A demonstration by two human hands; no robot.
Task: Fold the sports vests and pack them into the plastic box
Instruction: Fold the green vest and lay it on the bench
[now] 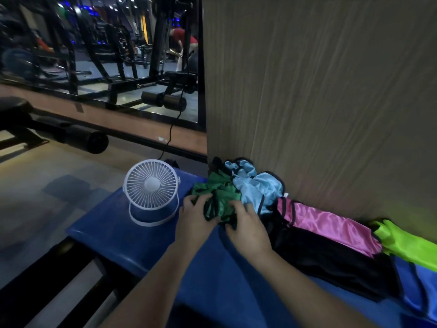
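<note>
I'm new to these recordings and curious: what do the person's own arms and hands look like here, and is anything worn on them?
Two bare forearms reach in from the bottom edge. The left hand and the right hand wear no gloves, and no rings, watch or wristband can be made out in the dim light. No sleeve shows on either arm as far as the picture reaches. Fingernails look short and plain.

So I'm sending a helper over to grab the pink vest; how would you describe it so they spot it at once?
Start at the tall wood-grain panel rising behind the blue bench. Along its foot runs a row of vests; the pink vest lies stretched out between the crumpled light blue vest and the lime green vest. It is the only shiny pink one, edged in dark trim.
</note>
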